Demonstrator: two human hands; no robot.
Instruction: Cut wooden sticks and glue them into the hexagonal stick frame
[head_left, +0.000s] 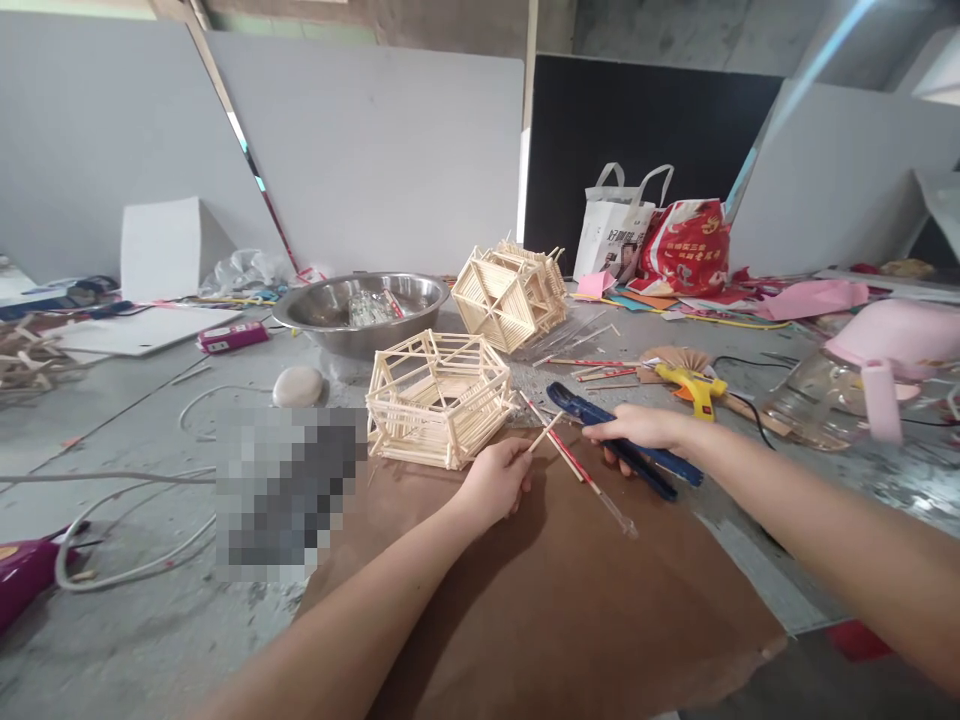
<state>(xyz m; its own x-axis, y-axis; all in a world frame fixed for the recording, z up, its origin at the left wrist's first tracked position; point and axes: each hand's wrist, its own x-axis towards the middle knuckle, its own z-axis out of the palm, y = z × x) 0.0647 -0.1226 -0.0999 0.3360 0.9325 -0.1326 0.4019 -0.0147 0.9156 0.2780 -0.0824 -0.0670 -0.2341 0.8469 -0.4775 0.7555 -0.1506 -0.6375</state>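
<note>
My left hand (495, 480) is closed in a pinch on a short thin wooden stick (545, 432), just in front of a hexagonal frame built of wooden sticks (437, 398). My right hand (637, 430) is wrapped round blue-handled cutters (600, 415), whose jaws point left toward the stick. A longer red-and-white stick (581, 470) lies between the two hands on brown paper (555, 600). A second stick-built hexagon (506, 293) stands on its side farther back.
A steel bowl (315, 310) sits behind the frame, a yellow glue gun (694, 385) to the right, loose sticks (592, 370) around it. Bags (652, 240), a pink hat-like thing (896, 335), cables (135, 540), a purple tool (22, 570) and a blurred patch (285, 490) surround the paper.
</note>
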